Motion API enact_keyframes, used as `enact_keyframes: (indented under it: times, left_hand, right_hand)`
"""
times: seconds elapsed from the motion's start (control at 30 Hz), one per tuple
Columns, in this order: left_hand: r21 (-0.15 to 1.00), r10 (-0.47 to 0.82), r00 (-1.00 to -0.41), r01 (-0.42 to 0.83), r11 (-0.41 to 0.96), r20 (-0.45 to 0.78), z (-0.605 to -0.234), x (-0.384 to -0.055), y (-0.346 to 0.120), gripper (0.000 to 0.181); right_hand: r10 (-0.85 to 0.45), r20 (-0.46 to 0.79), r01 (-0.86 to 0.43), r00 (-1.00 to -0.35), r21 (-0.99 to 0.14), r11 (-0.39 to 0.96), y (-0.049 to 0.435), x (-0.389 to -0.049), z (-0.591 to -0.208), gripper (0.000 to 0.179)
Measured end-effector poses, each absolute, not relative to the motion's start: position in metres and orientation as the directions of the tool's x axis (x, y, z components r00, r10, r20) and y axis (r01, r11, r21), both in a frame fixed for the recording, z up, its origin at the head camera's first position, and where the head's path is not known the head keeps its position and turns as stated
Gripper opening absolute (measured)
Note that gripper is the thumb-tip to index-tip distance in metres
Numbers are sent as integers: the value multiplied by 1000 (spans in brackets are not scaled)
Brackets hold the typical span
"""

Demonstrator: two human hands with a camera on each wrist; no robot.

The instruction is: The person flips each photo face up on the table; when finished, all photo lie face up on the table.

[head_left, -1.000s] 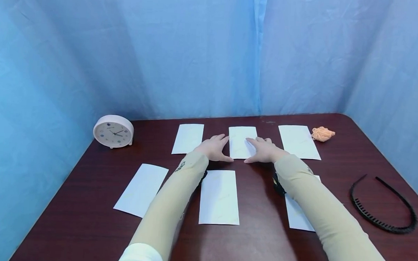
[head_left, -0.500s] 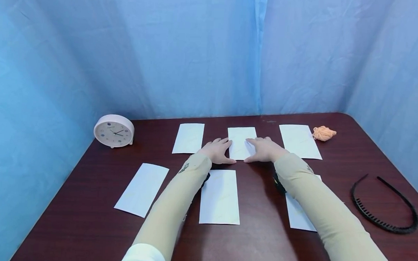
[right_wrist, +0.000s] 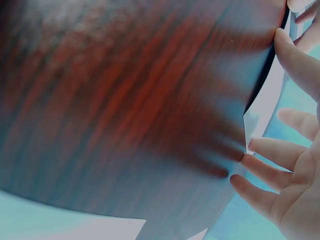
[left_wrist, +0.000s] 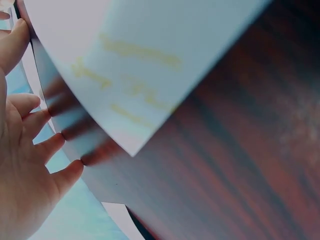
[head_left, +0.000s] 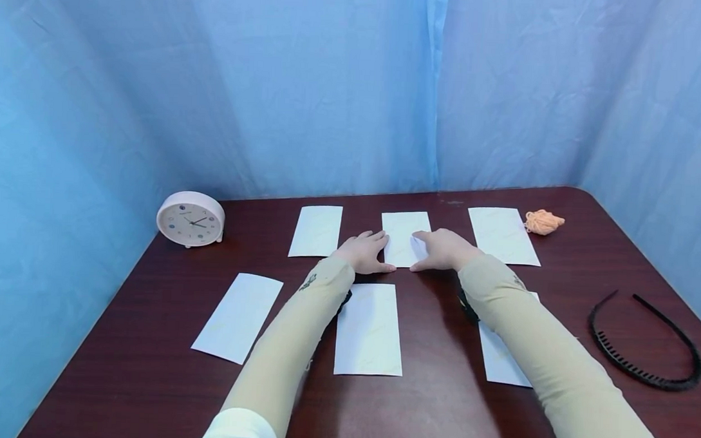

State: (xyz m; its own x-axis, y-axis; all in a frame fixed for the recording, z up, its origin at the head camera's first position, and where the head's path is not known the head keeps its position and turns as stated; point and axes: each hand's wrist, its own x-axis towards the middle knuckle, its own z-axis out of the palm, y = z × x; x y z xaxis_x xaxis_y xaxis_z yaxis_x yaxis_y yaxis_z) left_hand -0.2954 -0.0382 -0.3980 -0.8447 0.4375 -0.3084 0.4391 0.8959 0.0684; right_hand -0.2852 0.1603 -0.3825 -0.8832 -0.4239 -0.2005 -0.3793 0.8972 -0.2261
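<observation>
At the far middle of the table lies a white sheet of paper [head_left: 405,230], flat, between my two hands. The left hand [head_left: 362,253] touches its left edge, fingers spread and thumb near the front corner. On the opposite side, my right hand [head_left: 446,251] reaches over the right edge, with its thumb near the front right corner. Both wrist views show the left fingers [left_wrist: 67,177] and right fingers [right_wrist: 255,197] extended with tips down at the tabletop. Nearer to me, another white sheet [head_left: 368,329] lies between the forearms; faint yellow marks show on it in the left wrist view.
More white sheets lie at the back left [head_left: 316,231], back right [head_left: 503,236], front left [head_left: 237,318] and, partly under my right forearm, front right [head_left: 501,359]. A white clock [head_left: 191,220], peach yarn [head_left: 543,222] and a black headband [head_left: 649,378] sit around them. Blue curtains [head_left: 332,89] enclose the table.
My left hand has shifted slightly right, up to the far middle sheet. That sheet has slid very slightly left. The right hand stays nearly in place.
</observation>
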Motion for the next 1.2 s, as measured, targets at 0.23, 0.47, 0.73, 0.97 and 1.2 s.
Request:
enact_keyframes:
  times: [0.23, 0.47, 0.73, 0.97, 1.2]
  left_hand:
    - [44, 463, -833, 473, 880, -301, -395, -294, -37, 72]
    - [39, 522, -810, 532, 846, -267, -391, -293, -37, 59]
    - [89, 558, -800, 553, 828, -221, -390, -290, -43, 50]
    - [150, 590, -793, 572, 806, -149, -390, -290, -44, 36]
    - [216, 569, -802, 532, 819, -182, -389, -288, -50, 42]
  right_hand:
    - [-439, -197, -399, -876, -214, 892, 160, -284, -381, 76]
    - [-447, -190, -404, -874, -226, 886, 166, -284, -382, 71]
    - [-480, -169, -418, -861, -302, 857, 172, -282, -378, 58]
    - [-512, -99, -450, -853, -357, 819, 179, -285, -381, 39]
    - [-508, -31, -446, -861, -434, 783, 184, -286, -382, 27]
